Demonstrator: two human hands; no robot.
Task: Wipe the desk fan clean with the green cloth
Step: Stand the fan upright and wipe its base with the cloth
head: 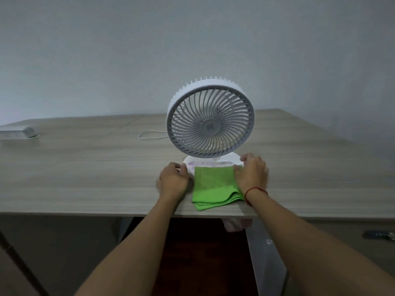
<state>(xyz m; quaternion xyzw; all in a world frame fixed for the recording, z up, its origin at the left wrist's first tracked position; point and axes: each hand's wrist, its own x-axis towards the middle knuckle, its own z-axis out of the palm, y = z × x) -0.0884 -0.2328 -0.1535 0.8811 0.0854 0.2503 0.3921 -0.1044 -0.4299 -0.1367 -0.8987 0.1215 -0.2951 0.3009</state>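
A white desk fan (210, 119) with a round grille stands upright on a round white base (226, 160), facing me. A folded green cloth (213, 189) lies flat on the table right in front of the base, its far edge against it. My left hand (173, 180) touches the left rim of the base, fingers curled around it. My right hand (252, 173) holds the right rim of the base and rests on the cloth's right edge. A red string circles my right wrist.
The wooden table (85, 167) stretches wide; its front edge runs just below the cloth. A white cable (149, 135) loops behind the fan on the left. A grey flat packet (17, 132) lies at the far left. A plain wall stands behind.
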